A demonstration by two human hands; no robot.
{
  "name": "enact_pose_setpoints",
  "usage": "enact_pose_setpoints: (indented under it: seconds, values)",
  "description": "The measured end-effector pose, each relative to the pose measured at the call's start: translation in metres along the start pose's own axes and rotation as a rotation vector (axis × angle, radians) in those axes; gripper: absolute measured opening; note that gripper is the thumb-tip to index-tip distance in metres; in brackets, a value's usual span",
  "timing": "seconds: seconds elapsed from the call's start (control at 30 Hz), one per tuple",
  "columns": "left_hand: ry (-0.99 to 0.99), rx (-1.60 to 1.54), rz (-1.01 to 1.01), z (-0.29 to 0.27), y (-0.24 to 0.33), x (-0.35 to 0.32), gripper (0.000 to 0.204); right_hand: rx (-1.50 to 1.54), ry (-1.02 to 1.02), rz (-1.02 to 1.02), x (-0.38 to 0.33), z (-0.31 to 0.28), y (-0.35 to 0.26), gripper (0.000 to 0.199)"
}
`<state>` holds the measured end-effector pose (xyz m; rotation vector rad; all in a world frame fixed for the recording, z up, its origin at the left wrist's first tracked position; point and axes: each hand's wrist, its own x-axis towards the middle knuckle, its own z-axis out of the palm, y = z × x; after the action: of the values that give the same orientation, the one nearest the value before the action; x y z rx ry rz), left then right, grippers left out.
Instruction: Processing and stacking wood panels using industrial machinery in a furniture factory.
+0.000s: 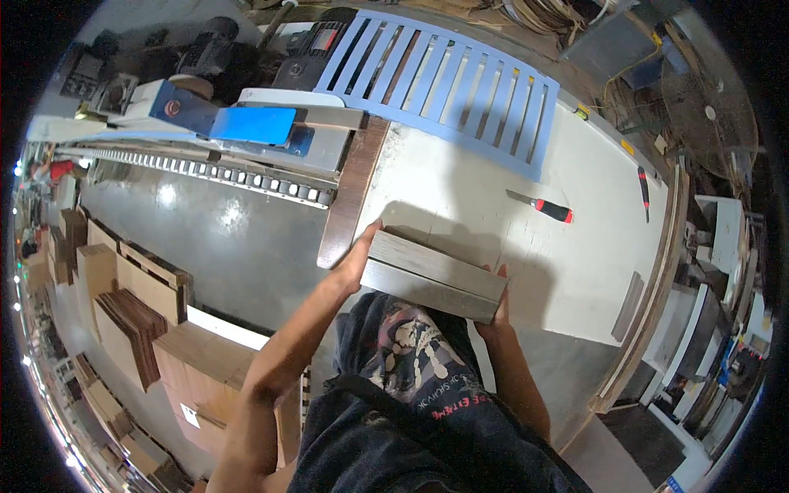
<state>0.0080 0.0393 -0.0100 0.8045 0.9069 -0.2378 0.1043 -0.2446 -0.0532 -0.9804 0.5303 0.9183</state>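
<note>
Grey boards [436,267], one stack, held over the white desk's [592,271] near edge: left hand [357,260] clamps the nine-o'clock end, right hand [499,315] the four-o'clock end. Bladed tool [552,210], red-black handle, lies at two o'clock. Blue slatted panel [444,133], twelve o'clock.

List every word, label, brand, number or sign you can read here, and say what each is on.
Shirt: red letters and grey letters, partly legible; wording not copied here.
Box: white label, too small to read.
Motor: red-and-white sticker, too small to read.
Boards between left hand and right hand: no text seen.
</note>
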Motion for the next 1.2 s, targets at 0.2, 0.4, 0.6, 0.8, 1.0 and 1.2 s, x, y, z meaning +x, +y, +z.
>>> enact_pose_setpoints:
  seconds: [0.2,0.4,0.6,0.8,1.0,1.2]
  values:
    - [0.220,-0.149,0.073,-0.021,-0.023,-0.007,0.085,-0.493,-0.059,0.148,0.006,0.031,-0.080,0.091]
    - [0.588,-0.917,0.419,0.032,-0.083,-0.021,0.079,-1.238,-0.663,0.216,0.085,0.160,-0.072,0.094]
    - [0.436,-1.387,0.508,0.067,-0.090,0.005,0.078,-1.449,-0.709,0.641,0.102,0.206,-0.003,0.101]
    - [0.421,-1.591,0.580,0.061,-0.093,0.027,0.072,-1.388,-0.680,0.625,0.090,0.200,0.003,0.093]
    - [0.444,-1.582,0.633,0.073,-0.107,0.020,0.072,-1.173,-0.748,0.763,0.096,0.182,-0.016,0.072]
    - [0.423,-1.565,0.682,0.171,-0.152,-0.006,0.071,-1.378,-0.524,0.532,0.058,0.086,-0.077,0.060]
